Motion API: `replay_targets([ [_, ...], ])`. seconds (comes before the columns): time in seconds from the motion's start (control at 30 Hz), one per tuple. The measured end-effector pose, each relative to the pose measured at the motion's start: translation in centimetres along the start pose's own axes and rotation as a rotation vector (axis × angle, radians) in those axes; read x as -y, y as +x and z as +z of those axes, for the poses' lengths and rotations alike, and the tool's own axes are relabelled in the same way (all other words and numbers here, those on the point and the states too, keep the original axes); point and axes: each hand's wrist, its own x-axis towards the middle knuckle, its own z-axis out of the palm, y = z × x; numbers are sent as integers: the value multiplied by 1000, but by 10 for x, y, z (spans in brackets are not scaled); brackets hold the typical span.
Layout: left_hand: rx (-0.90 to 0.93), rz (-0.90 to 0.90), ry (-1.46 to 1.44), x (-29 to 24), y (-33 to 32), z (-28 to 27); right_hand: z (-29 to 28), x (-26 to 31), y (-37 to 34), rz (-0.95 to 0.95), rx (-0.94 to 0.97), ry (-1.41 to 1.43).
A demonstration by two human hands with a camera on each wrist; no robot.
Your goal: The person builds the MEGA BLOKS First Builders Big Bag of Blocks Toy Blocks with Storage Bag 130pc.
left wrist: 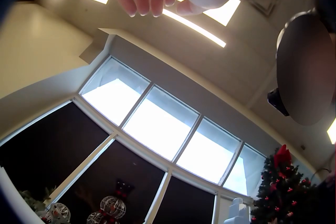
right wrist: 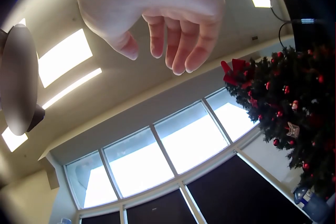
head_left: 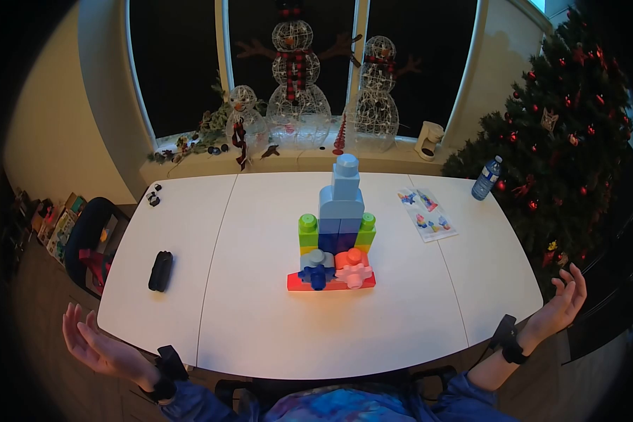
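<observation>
A tower of big toy building blocks (head_left: 341, 204) stands upright mid-table, light blue at the top and dark blue lower down. Green blocks (head_left: 308, 224) over yellow ones flank it. At the front, a dark blue gear (head_left: 317, 276) and a pink gear (head_left: 354, 273) sit above a long red base (head_left: 299, 283). My left hand (head_left: 105, 350) is held out past the table's near left corner, palm up and holding nothing. Off the right edge, my right hand (head_left: 557, 309) is raised likewise, fingers loosely bent. Both wrist views show bare fingers against the ceiling.
On the white table (head_left: 253, 330) lie a black oblong case (head_left: 161, 271) at left and a printed picture sheet (head_left: 439, 228) at right. A water bottle (head_left: 487, 179) stands near the far right edge, beside a Christmas tree (head_left: 563, 133). Wire snowmen (head_left: 299, 116) line the windowsill.
</observation>
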Motion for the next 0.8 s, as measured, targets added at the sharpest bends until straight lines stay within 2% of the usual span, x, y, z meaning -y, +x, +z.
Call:
replay_targets([
  [0.3, 22, -4, -3, 3, 0, -2, -1, -3, -2, -1, 23, -4],
  [0.4, 139, -56, -78, 22, 3, 3, -1, -3, -1, -1, 20, 3],
  [0.47, 387, -64, 65, 59, 13, 18, -3, -3, 0, -5, 26, 2],
  [0.5, 544, -146, 57, 91, 15, 29, -4, -3, 0, -9, 32, 0],
  [0.53, 726, -233, 214, 100, 14, 43, -4, -3, 0, -12, 37, -1],
  [0.6, 1055, -8, 537, 176, -2, 50, -3, -2, 1, -10, 59, 9],
  [0.7, 1378, -159, 770, 201, -14, 57, 0, 1, -2, -13, 79, 11],
  [0.8, 1470, -190, 878, 218, -22, 64, -1, 0, -4, 10, 103, 65],
])
